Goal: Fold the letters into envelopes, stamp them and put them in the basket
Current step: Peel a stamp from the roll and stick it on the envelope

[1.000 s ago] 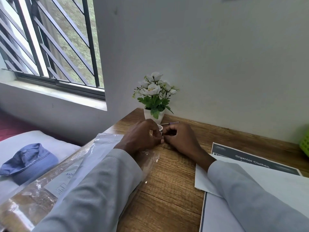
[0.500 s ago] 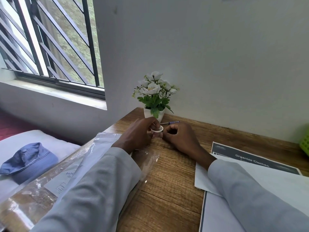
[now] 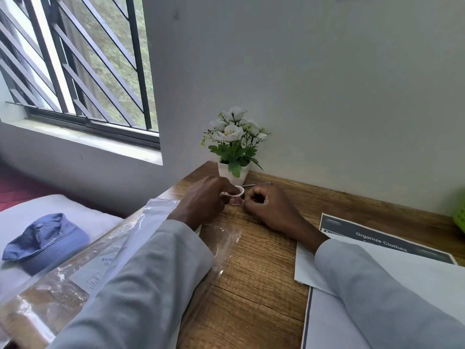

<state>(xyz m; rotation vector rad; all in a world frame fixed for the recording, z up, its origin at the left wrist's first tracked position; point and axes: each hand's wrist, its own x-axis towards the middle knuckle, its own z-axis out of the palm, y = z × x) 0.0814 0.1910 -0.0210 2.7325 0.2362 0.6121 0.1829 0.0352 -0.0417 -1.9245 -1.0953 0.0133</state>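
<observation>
Head view, looking down over both sleeves onto a wooden desk (image 3: 251, 285) set against a pale wall. Left hand (image 3: 201, 200) near the desk's far edge, fingers curled around a small white roll (image 3: 235, 191); it looks like tape or stamps, too small to tell which. Right hand (image 3: 270, 205) just beside it, fingers curled in tight, fingertips meeting the loose pinkish end that hangs from the roll; the exact pinch is hidden. Both hands sit just in front of a white pot of white flowers (image 3: 232, 147) at the far edge. A pen (image 3: 256, 184) lies behind the hands, partly hidden.

Clear plastic packet (image 3: 83, 268) with printed paper inside runs along the desk's left edge under the left forearm. White envelope or sheet (image 3: 305, 268) lies at the right side, under the right sleeve, on top of a printed page headed "Organize Clothes" (image 3: 380, 241). Green basket (image 3: 460, 217), only a sliver, at the right edge of the desk by the wall.

Off the desk to the left: blue cap (image 3: 47, 244) on a white cushion, barred window (image 3: 75, 64) above.
</observation>
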